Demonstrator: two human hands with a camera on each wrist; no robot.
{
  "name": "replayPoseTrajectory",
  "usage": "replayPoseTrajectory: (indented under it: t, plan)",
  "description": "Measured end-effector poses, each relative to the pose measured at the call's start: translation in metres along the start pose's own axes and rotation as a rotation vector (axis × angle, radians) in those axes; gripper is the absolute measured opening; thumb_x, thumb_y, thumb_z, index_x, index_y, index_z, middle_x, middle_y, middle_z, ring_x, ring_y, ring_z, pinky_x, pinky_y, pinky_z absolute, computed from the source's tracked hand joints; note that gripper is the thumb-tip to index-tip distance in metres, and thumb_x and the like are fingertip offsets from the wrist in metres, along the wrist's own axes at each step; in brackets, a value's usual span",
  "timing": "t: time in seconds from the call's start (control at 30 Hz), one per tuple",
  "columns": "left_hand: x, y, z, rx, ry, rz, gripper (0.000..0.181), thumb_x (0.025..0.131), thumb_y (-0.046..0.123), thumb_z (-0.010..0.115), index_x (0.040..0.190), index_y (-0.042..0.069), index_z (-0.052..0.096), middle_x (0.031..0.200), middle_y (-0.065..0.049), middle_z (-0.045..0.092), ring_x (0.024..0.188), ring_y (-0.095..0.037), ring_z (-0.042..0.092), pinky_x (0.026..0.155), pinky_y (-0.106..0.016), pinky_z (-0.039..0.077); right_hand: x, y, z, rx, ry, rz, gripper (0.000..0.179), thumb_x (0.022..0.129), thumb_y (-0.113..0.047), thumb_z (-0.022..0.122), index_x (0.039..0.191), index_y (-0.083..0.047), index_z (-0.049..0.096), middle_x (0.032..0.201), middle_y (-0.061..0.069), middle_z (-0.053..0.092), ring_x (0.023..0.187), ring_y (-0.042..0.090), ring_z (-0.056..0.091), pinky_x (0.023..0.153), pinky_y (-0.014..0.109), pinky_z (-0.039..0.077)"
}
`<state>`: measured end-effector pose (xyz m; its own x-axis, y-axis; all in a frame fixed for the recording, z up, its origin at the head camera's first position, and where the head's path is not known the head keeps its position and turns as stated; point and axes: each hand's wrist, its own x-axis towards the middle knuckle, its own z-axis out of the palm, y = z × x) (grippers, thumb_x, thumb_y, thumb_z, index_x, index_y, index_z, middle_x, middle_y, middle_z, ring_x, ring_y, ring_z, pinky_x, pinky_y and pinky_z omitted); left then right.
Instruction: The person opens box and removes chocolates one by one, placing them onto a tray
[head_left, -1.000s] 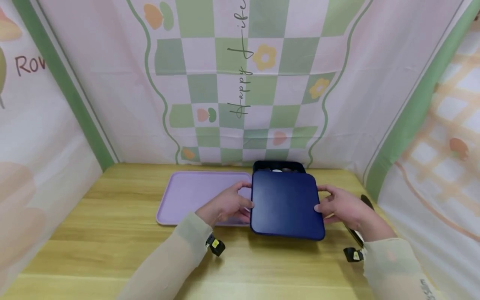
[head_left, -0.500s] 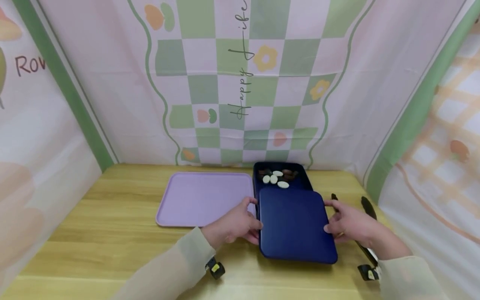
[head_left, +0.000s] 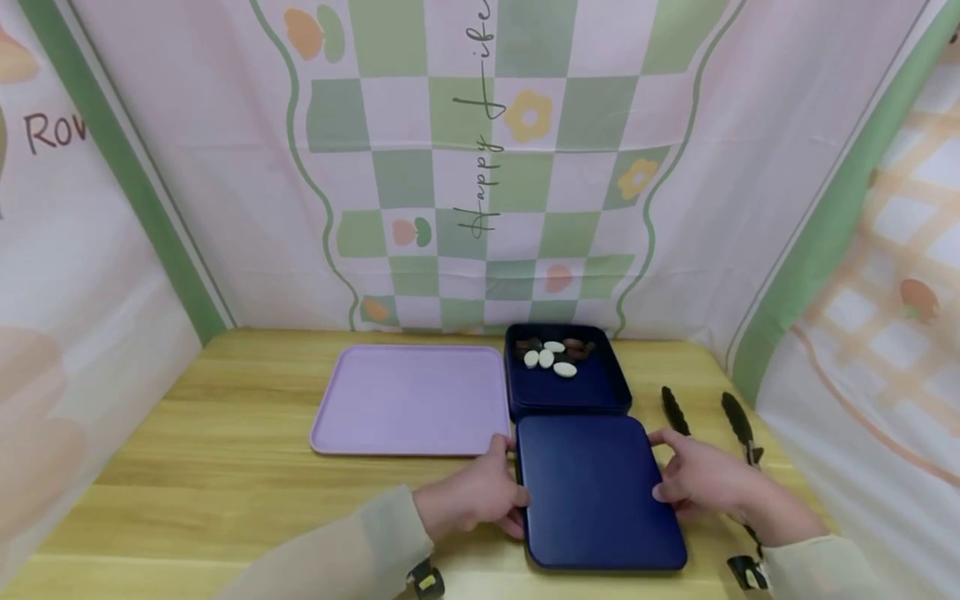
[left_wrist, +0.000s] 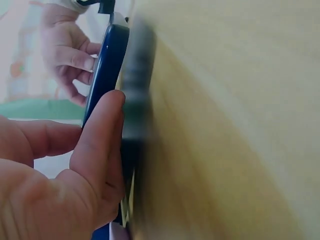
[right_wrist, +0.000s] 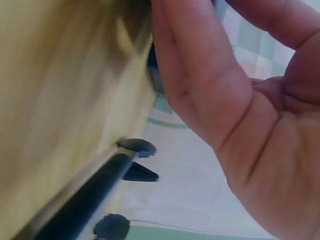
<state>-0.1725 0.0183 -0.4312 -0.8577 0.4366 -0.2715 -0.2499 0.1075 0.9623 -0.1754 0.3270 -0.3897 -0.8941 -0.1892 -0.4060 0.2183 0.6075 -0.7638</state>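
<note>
A square dark blue lid lies flat between my two hands, close over the wooden table. My left hand pinches its left edge, thumb on top and fingers beneath. On the opposite edge, my right hand grips it the same way. Just behind the lid stands the matching dark blue box, uncovered. Inside it are several white oval pieces and brown pieces, mostly toward the back. The left wrist view shows the lid edge-on, with the right hand across from the left.
A flat lilac tray sits left of the box. Tongs with black tips lie spread at the right, partly behind the right hand and wrist. Patterned curtains enclose the table's back and sides.
Both hands have drawn the lid toward the person and slightly right, off the box and down nearer the table. The box's contents have come into view.
</note>
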Motion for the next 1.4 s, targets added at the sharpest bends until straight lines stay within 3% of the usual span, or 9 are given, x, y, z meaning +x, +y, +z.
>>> replayPoseTrajectory:
  t: [0.37, 0.77, 0.9, 1.0, 1.1, 1.2, 1.3, 1.4]
  plan:
    - [0.003, -0.005, 0.003, 0.093, 0.032, -0.027, 0.057, 0.081, -0.021, 0.058, 0.128, 0.002, 0.035, 0.073, -0.023, 0.060, 0.046, -0.030, 0.062, 0.043, -0.038, 0.057, 0.003, 0.006, 0.015, -0.038, 0.040, 0.009, 0.077, 0.077, 0.009, 0.072, 0.142, 0.010, 0.031, 0.086, 0.018, 0.055, 0.066, 0.029, 0.061, 0.058, 0.045, 0.058]
    - [0.002, 0.003, 0.004, 0.263, 0.029, -0.052, 0.069, 0.081, -0.019, 0.059, 0.142, -0.010, 0.028, 0.072, -0.022, 0.058, 0.045, -0.029, 0.062, 0.041, -0.035, 0.056, 0.003, 0.004, 0.022, -0.140, 0.076, 0.053, 0.074, 0.076, 0.007, 0.074, 0.141, 0.011, 0.036, 0.077, 0.015, 0.056, 0.060, 0.026, 0.058, 0.053, 0.041, 0.058]
    - [0.002, 0.002, 0.004, 0.444, 0.008, 0.005, 0.049, 0.081, -0.016, 0.058, 0.126, -0.012, 0.040, 0.065, -0.017, 0.058, 0.042, -0.024, 0.062, 0.039, -0.030, 0.054, 0.002, 0.006, 0.025, -0.203, 0.099, 0.050, 0.072, 0.078, 0.006, 0.075, 0.140, 0.010, 0.039, 0.070, 0.013, 0.056, 0.055, 0.024, 0.057, 0.050, 0.039, 0.057]
    - [0.003, 0.002, 0.004, 0.691, 0.005, 0.073, 0.044, 0.082, -0.007, 0.065, 0.121, -0.010, 0.045, 0.067, -0.012, 0.062, 0.046, -0.018, 0.064, 0.044, -0.027, 0.055, 0.002, 0.004, 0.028, -0.267, 0.112, 0.042, 0.073, 0.079, 0.003, 0.075, 0.142, 0.009, 0.037, 0.066, 0.011, 0.057, 0.052, 0.023, 0.057, 0.049, 0.037, 0.055]
    - [-0.002, 0.008, 0.005, 0.970, 0.034, 0.133, 0.067, 0.083, 0.012, 0.074, 0.137, -0.010, 0.041, 0.101, -0.019, 0.067, 0.074, -0.019, 0.070, 0.065, -0.027, 0.058, -0.001, -0.001, 0.030, -0.435, 0.127, -0.006, 0.078, 0.080, -0.006, 0.079, 0.143, 0.010, 0.037, 0.071, 0.011, 0.060, 0.059, 0.024, 0.059, 0.054, 0.040, 0.054]
    - [-0.011, 0.013, 0.009, 1.223, 0.030, 0.186, 0.084, 0.084, 0.034, 0.078, 0.152, 0.006, 0.038, 0.140, -0.023, 0.049, 0.109, -0.026, 0.062, 0.084, -0.031, 0.055, -0.005, -0.011, 0.036, -0.612, 0.127, -0.056, 0.083, 0.077, -0.018, 0.085, 0.144, 0.006, 0.042, 0.097, 0.019, 0.062, 0.078, 0.026, 0.063, 0.066, 0.045, 0.054]
    - [-0.022, 0.016, 0.014, 1.382, -0.092, 0.228, 0.074, 0.085, 0.045, 0.075, 0.151, 0.025, 0.046, 0.154, -0.017, 0.035, 0.128, -0.033, 0.050, 0.093, -0.037, 0.053, -0.010, -0.020, 0.046, -0.678, 0.067, -0.061, 0.082, 0.073, -0.025, 0.088, 0.143, -0.005, 0.051, 0.125, 0.030, 0.053, 0.094, 0.030, 0.063, 0.074, 0.049, 0.055]
    - [-0.028, 0.016, 0.017, 1.441, -0.230, 0.230, 0.063, 0.086, 0.047, 0.074, 0.144, 0.033, 0.054, 0.155, -0.007, 0.035, 0.137, -0.031, 0.039, 0.100, -0.039, 0.048, -0.013, -0.026, 0.058, -0.665, -0.024, -0.037, 0.076, 0.070, -0.024, 0.089, 0.139, -0.011, 0.058, 0.135, 0.032, 0.047, 0.107, 0.039, 0.060, 0.080, 0.052, 0.054]
